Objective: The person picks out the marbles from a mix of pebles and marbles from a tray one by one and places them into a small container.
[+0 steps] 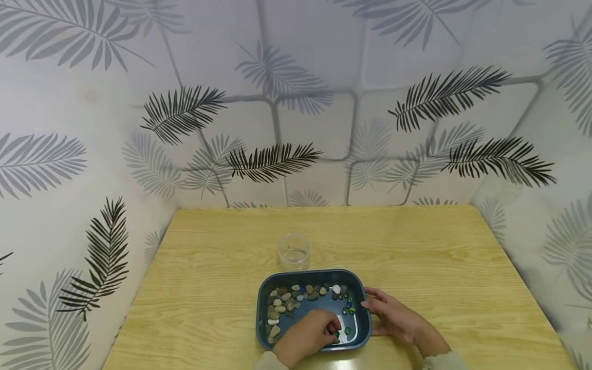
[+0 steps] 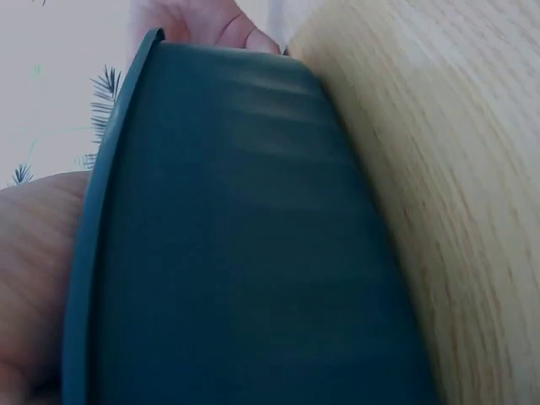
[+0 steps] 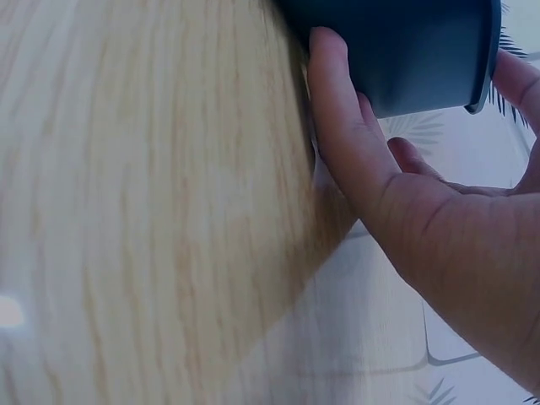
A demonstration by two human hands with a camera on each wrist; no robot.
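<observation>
In one tray (image 1: 262, 313) — one hand (image 1: 311, 332)

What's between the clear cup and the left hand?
Head view: the blue tray's far wall, then a band of pebbles, then bare tray floor nearest the left hand.

Left hand (image 1: 307, 333): we could not tell whether its fingertips pinched the green stone (image 1: 336, 335) beneath them.
Tray (image 1: 364, 325): that hand hid part of its floor from us.
Sleeves (image 1: 445, 362): we saw both cut off by the head view's bottom edge.
Desk (image 1: 430, 257): we lost its near side there too.
</observation>
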